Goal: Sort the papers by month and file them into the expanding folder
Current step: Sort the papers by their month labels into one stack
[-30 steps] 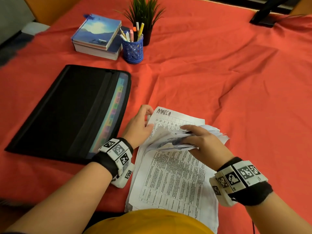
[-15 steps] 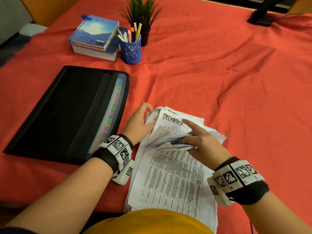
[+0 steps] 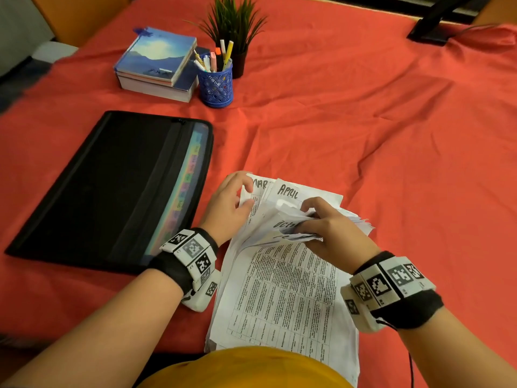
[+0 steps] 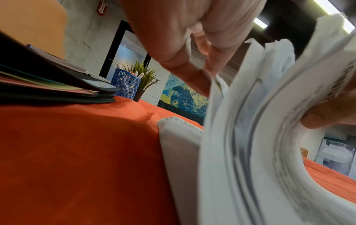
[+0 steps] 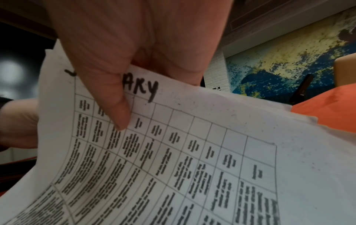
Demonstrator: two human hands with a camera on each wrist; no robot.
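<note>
R hand (image 3: 333, 233) grips papers (image 3: 291, 292); top sheet "APRIL".

An office or study room — a desk set up for paperwork.

A red tablecloth (image 3: 349, 113) covers the table, and on it stand desk things: a stack of books (image 3: 155, 65), a blue mesh pen holder (image 3: 215, 85) full of pens and markers, and a small potted plant (image 3: 233, 26) just behind it. A black monitor foot (image 3: 436, 23) rests at the far edge. The wrist views show the room around — white-painted brick walls (image 4: 152, 89), a large blue-and-yellow abstract mural (image 5: 285, 60), strip ceiling lights (image 4: 260, 22), a dark-framed doorway (image 4: 123, 50) and a small red sign (image 4: 102, 9) high on the wall.
</note>
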